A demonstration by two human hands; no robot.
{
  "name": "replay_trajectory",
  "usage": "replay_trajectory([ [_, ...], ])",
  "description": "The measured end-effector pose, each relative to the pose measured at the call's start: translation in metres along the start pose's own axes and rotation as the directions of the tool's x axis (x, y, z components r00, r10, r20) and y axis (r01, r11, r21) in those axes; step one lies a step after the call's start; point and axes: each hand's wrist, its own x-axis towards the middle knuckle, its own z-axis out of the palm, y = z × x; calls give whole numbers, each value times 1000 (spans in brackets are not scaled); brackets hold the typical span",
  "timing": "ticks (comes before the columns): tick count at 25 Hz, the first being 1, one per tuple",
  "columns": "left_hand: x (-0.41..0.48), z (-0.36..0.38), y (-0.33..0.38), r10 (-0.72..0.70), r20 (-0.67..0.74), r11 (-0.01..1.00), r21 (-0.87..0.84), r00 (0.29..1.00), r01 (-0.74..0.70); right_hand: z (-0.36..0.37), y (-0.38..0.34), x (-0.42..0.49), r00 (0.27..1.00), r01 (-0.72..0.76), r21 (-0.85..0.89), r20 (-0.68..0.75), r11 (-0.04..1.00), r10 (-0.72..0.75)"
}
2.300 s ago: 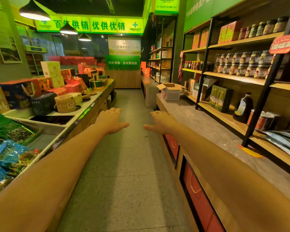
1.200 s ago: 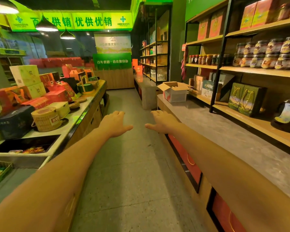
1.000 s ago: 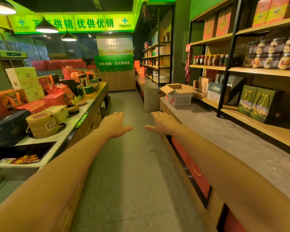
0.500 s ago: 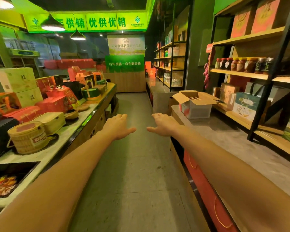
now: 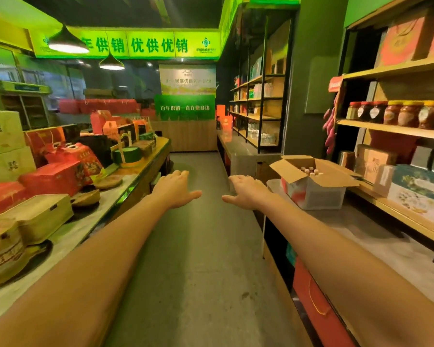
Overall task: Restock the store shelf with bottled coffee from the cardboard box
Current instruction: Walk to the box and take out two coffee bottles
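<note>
An open cardboard box [image 5: 313,190] stands on the grey counter [image 5: 376,236] at the right, flaps spread. Several white bottle caps [image 5: 310,171] show inside it. Behind it rise wooden store shelves [image 5: 396,130] with jars and gift boxes. My left hand [image 5: 177,189] and my right hand [image 5: 246,192] are stretched out palm down over the aisle, fingers straight, holding nothing. My right hand hovers just left of the box, apart from it.
A long display counter [image 5: 90,221] on the left carries red gift boxes, wooden cases and baskets. The grey floor aisle [image 5: 198,259] runs between both counters toward a green sign wall. Red bags [image 5: 313,301] sit in the right counter's lower openings.
The view has travelled forward down the aisle, so the cardboard box is much nearer and its bottle caps show. Both hands stay outstretched and flat.
</note>
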Motion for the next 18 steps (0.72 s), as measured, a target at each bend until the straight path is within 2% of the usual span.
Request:
replay_trajectory([
  [10, 249, 79, -23, 6, 53, 999, -33, 999, -4, 51, 70, 256, 1000, -14, 44, 16, 999, 13],
  [18, 481, 123, 14, -7, 29, 999, -53, 1000, 8, 57, 187, 464, 1000, 22, -7, -22, 1000, -22],
])
